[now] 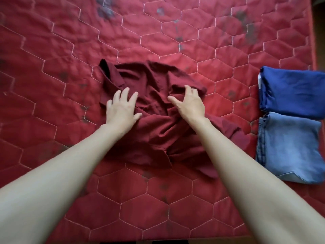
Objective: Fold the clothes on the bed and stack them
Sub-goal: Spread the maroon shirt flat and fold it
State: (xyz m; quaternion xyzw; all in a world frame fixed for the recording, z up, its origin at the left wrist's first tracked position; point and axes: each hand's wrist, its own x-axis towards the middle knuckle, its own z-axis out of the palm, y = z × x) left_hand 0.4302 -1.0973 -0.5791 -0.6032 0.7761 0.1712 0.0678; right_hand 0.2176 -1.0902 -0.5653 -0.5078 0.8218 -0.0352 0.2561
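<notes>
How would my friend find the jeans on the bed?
Look at the red quilted bed, then along its right edge, where two folded clothes lie. The jeans are the nearer one, pale faded denim, touching the dark blue cloth beyond.

Light was soft and even, moderately bright, with no hard shadows and no glare on the bed point(52, 50). The far part of the quilted surface looked smeared, its dark blotches blurred. Wide-angle distortion bowed the stitched lines near the edges and stretched the forearms in the near corners. The fingers point(125, 93) were slightly soft-edged, and colours leaned strongly red.
</notes>
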